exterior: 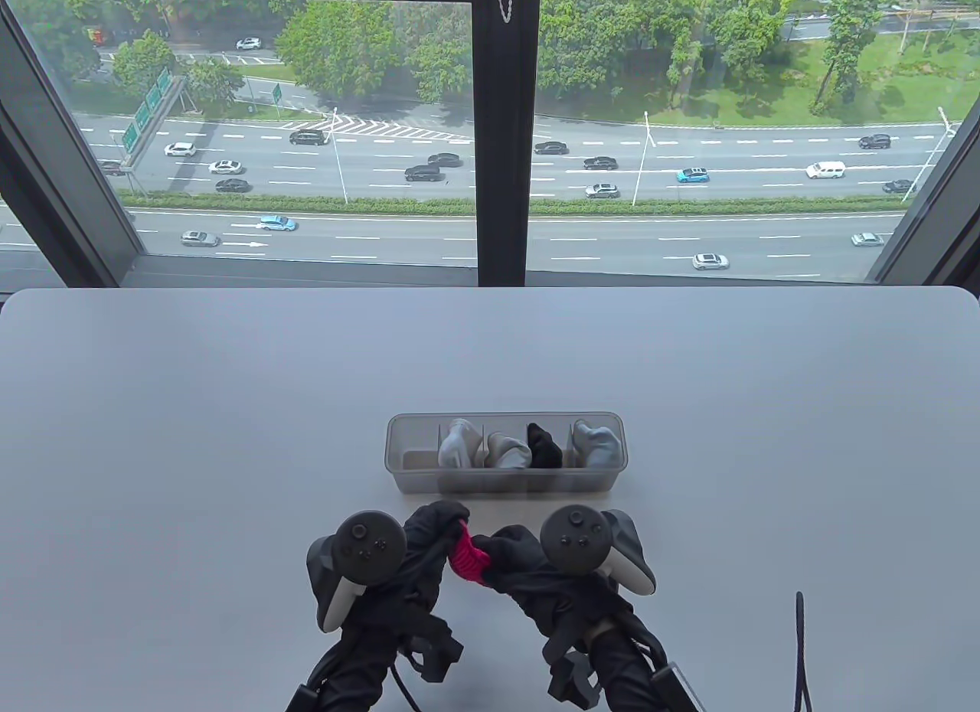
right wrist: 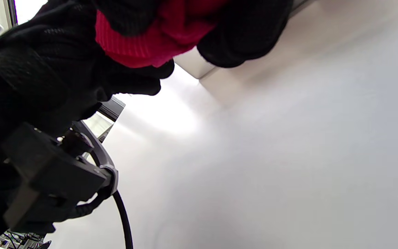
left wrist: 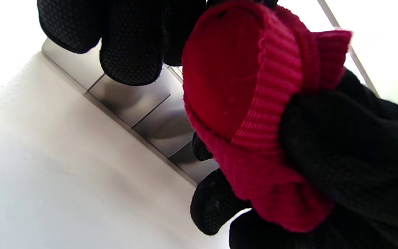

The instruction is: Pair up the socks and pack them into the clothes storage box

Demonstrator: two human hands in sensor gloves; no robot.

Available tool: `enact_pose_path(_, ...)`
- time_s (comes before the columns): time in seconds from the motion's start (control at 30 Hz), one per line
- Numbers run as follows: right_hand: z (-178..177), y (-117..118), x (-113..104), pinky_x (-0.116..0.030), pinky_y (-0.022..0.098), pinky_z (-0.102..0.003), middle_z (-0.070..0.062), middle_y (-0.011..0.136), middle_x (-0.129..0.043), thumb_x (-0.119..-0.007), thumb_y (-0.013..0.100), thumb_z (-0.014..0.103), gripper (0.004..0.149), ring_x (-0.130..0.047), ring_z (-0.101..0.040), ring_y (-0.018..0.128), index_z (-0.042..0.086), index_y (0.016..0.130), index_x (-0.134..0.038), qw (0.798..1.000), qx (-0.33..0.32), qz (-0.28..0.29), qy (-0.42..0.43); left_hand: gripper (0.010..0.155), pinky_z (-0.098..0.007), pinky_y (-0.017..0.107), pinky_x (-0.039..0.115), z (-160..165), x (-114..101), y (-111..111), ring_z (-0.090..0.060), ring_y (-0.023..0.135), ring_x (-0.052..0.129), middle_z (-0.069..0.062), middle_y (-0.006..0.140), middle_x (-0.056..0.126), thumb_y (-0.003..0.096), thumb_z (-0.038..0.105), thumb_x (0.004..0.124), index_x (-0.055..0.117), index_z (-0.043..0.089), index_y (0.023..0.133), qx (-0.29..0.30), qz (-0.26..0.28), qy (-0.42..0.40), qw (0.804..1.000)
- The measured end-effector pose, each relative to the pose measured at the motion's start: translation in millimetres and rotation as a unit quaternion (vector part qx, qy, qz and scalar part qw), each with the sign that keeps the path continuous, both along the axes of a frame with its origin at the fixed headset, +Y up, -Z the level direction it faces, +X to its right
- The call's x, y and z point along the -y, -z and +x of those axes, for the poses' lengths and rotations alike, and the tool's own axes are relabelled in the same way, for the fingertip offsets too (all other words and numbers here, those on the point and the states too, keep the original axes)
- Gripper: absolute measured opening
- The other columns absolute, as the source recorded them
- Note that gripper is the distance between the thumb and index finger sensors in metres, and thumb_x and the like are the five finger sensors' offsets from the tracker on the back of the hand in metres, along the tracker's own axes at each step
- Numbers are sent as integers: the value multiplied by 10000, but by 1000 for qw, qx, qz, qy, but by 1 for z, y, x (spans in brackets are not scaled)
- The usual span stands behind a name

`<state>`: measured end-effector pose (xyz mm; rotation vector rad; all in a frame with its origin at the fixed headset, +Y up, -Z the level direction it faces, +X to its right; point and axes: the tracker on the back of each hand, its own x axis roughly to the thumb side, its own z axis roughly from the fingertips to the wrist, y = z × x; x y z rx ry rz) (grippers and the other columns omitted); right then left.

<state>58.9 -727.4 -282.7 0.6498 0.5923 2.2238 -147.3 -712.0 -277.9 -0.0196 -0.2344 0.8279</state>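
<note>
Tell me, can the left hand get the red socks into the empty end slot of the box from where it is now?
Probably yes. The left hand and right hand grip the red socks just in front of the storage box, whose leftmost compartment looks empty and open-topped, with nothing between.

My left hand and right hand pinch a pink sock between them; just beyond my fingertips sits the box, socks in four compartments.

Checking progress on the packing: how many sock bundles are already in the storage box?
4, in the storage box: light grey bundles and left of centre, a black one, and a grey-blue one at the right end. The leftmost compartment looks empty; anything beneath them is hidden.
</note>
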Motion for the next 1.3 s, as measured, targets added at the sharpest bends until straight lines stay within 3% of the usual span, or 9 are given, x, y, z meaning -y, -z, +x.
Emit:
enact_pose_path(0.2, -7, -2, 3, -717, 628, -453, -258, 1092, -470, -605, 600, 291, 460, -706, -388, 857, 391, 1042, -530, 998, -10, 20, -66, 416, -632, 627, 734, 22, 0, -3, -443, 846, 873, -237, 1062, 678, 598, 258, 572, 686, 133, 978, 68, -6, 23, 997)
enact_pose_path(0.33, 6, -1, 0, -848, 515, -358, -243, 959, -761, -765, 539, 360, 412, -910, -317, 699, 380, 951, -748, 987, 132, 95, -10, 571, -670, 656, 644, 20, 9, -3, -563, 929, 690, -311, 1148, 440, 597, 338, 553, 445, 129, 1117, 97, -71, -80, 990)
enact_pose_path(0.43, 19, -1, -10, -889, 496, -292, -141, 961, -803, -804, 510, 421, 597, -961, -242, 663, 218, 1014, -558, 966, 224, 115, 54, 694, -607, 618, 696, 20, 15, -5, -489, 834, 749, -331, 1144, 381, 586, 442, 578, 283, 171, 1153, 112, -97, -84, 985)
enact_pose_path(0.57, 32, -2, -9, -864, 640, -320, -182, 1108, -622, -757, 569, 354, 633, -891, -279, 839, 199, 1092, -437, 954, 218, 55, 200, 593, -576, 548, 760, 26, 20, -6, -406, 694, 857, -310, 1039, 580, 598, 318, 592, 360, 183, 1127, 109, -137, -161, 971)
enact_pose_path(0.7, 25, -5, -9, -596, 808, -500, -233, 1208, -308, -759, 567, 391, 814, -563, -383, 1077, 166, 1154, -241, 968, 176, 77, 163, 567, -560, 523, 820, 17, 18, -4, -367, 651, 927, -325, 959, 682, 599, 275, 535, 380, 41, 1091, 38, -126, -237, 963)
enact_pose_path(0.83, 11, -12, -11, -657, 771, -500, -159, 1188, -498, -698, 564, 468, 750, -677, -353, 1032, 167, 1144, -331, 969, 143, 201, -5, 571, -631, 532, 766, 12, 24, -6, -455, 670, 900, -368, 952, 685, 601, 289, 537, 425, -8, 1076, 46, -172, -337, 924)
enact_pose_path(1.03, 15, -16, -15, -655, 772, -489, -150, 1137, -595, -679, 596, 435, 630, -713, -324, 1006, 167, 1113, -439, 960, 165, 224, 19, 745, -653, 610, 692, 20, 18, -5, -472, 817, 807, -305, 1051, 592, 556, 465, 685, 365, 27, 1068, 106, -159, -244, 951)
enact_pose_path(1.17, 16, -15, -15, -694, 752, -469, -109, 1086, -687, -558, 651, 390, 458, -772, -288, 967, 208, 1071, -541, 958, 189, 215, 39, 604, -652, 609, 696, 16, 19, -6, -475, 801, 828, -302, 1008, 666, 568, 346, 692, 488, 3, 1021, 85, -162, -265, 947)
enact_pose_path(1.3, 28, -9, -12, -706, 742, -458, -46, 1007, -745, -503, 663, 379, 373, -796, -265, 941, 243, 1006, -561, 952, 246, 137, 124, 566, -674, 609, 691, 29, 17, -8, -506, 806, 834, -325, 1000, 711, 543, 327, 720, 629, -14, 985, 188, -168, -234, 939)
